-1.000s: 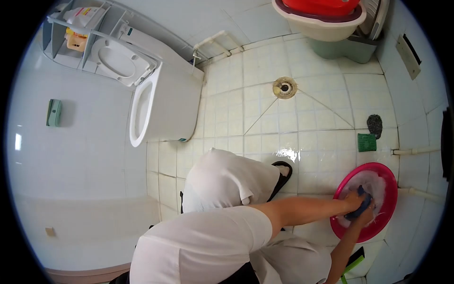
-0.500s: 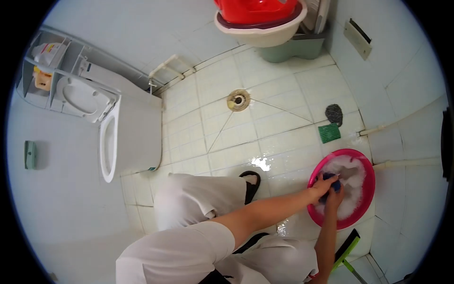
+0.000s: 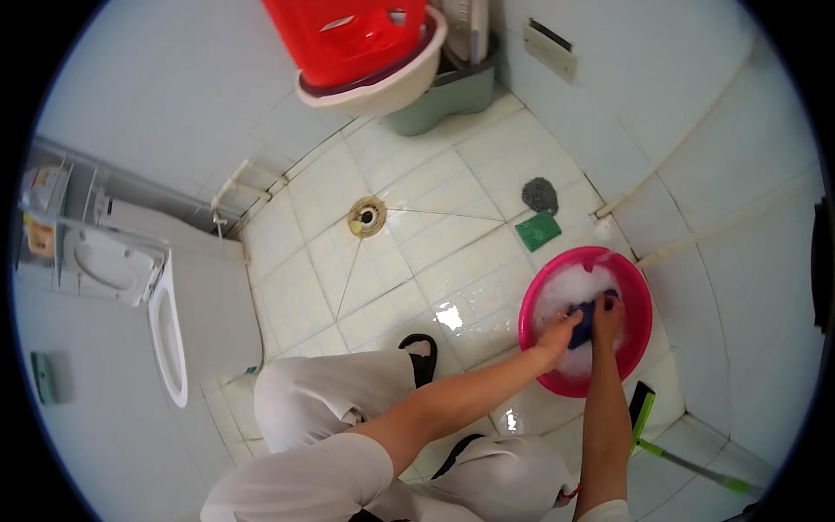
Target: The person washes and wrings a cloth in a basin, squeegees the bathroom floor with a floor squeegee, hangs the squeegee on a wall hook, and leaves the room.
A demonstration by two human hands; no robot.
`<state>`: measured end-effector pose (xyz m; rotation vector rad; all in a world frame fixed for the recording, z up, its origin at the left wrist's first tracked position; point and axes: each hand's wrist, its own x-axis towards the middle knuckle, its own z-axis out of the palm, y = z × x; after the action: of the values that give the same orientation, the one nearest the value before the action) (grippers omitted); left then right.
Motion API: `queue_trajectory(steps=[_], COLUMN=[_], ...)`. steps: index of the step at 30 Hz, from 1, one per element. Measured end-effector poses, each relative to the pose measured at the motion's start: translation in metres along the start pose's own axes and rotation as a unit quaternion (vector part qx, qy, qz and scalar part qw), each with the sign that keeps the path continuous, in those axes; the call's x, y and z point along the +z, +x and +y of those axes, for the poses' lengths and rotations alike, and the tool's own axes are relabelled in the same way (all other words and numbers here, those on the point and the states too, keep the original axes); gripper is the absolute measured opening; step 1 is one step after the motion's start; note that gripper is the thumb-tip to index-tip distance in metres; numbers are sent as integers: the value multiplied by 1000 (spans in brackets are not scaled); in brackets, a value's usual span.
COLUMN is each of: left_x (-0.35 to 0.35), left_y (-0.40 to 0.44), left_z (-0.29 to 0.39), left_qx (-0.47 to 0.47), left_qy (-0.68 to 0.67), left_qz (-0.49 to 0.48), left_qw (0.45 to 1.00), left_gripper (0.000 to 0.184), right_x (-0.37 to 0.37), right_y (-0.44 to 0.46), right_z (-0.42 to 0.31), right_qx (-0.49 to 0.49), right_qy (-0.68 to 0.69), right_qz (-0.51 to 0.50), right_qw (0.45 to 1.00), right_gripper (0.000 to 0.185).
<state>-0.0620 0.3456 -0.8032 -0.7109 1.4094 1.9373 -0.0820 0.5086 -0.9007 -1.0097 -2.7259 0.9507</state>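
A pink basin [image 3: 642, 335] full of white suds [image 3: 570, 291] stands on the tiled floor. Over the suds, a wet dark blue cloth [image 3: 583, 327] is stretched between my two hands; what kind of cloth it is cannot be made out. My left hand [image 3: 557, 332] grips its left side, fingers closed. The right side is held by my right hand [image 3: 608, 318], whose fingers curl over the cloth and are partly hidden.
Near the basin lie a green scouring pad [image 3: 537, 230] and a grey mesh scrubber [image 3: 539, 196]. A green-handled squeegee [image 3: 642, 413] is at lower right. A floor drain [image 3: 367, 217], a toilet [image 3: 209, 304] and stacked basins [image 3: 374, 97] are farther off.
The view has turned and shifted. My hands, close together before, are now farther apart, with more of the blue cloth showing between them.
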Motion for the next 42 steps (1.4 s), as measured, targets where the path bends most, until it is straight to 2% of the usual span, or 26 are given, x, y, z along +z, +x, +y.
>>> queue_trajectory(steps=[2,3,4,5,6,7,9,10,12,13,14,15,18,21,22,25,27,28,29,31,33,34,37,40,41,42], left_x=[-15,-22,-25,-28,-31,-21,-32,-19,-23,-18,-6,-7,-5,-5,-11,-20,-19,-25,-29,-33,-29,-20,-26,-38,-32,-26], left_y=[17,31,24,16,7,-6,21,8,28,20,7,11,27,18,22,7,-13,-5,3,14,28,23,44,89,84,72], left_z=[-15,-28,-16,-4,8,22,11,27,16,18,15,10,5,14,10,1,24,18,11,5,6,13,1,-81,-72,-61], left_qx=[11,24,-36,-97,-158,-152,-186,-163,-130,-119,-60,-51,-18,-67,-81,-80,-146,-157,-168,-171,-198,-177,-195,36,52,41], left_qy=[-30,40,24,11,3,13,-27,-3,19,30,101,104,63,-40,-93,23,61,57,52,44,47,-2,-23,155,179,185], left_qz=[-34,30,-3,-36,-68,5,-51,-4,-74,-107,3,11,20,12,-33,-37,-7,-7,-8,-16,-17,-12,-106,-47,2,52], left_qw=[999,998,999,995,985,988,981,987,989,987,993,993,998,997,992,996,987,986,984,984,979,984,975,986,983,980], left_gripper=[51,48,50,52,54,54,79,75,68,66,53,51,48,48,49,56,73,78,82,76,70,55,41,33,33,32], right_x=[12,47,29,34,37,38,9,-6,-29,-22,-21,-20,-24,-15,-11,1,-2,4,3,8,1,-9,-39,-33,-36,-44], right_y=[-14,-25,-47,-54,-55,-59,-79,-99,-134,-140,-139,-129,-85,-40,-25,-20,-43,-55,-65,-72,-80,-85,-136,-120,-107,-96], right_z=[-10,17,-5,-6,-3,-5,-31,-52,-84,-81,-73,-74,-65,-48,-37,-23,-43,-43,-40,-36,-31,-36,-79,-64,-64,-67], right_qx=[37,-11,-7,-19,0,10,95,70,19,49,73,92,162,71,59,62,104,75,56,4,46,64,-13,69,92,69], right_qy=[-89,-154,-140,-162,-86,-5,271,286,305,288,307,331,225,97,68,-48,-166,-142,-196,-175,49,160,299,312,324,195], right_qz=[-58,-43,-73,-88,-125,-163,-160,-106,1,48,50,55,1,-67,-47,2,30,-42,-129,-215,-172,-150,-18,-14,-28,-12], right_qw=[994,987,987,983,988,987,944,950,952,955,948,938,961,990,995,997,980,986,970,961,983,974,954,947,941,978], right_gripper=[89,94,93,78,68,59,43,41,36,36,38,39,44,47,51,71,88,99,90,77,65,60,47,48,50,54])
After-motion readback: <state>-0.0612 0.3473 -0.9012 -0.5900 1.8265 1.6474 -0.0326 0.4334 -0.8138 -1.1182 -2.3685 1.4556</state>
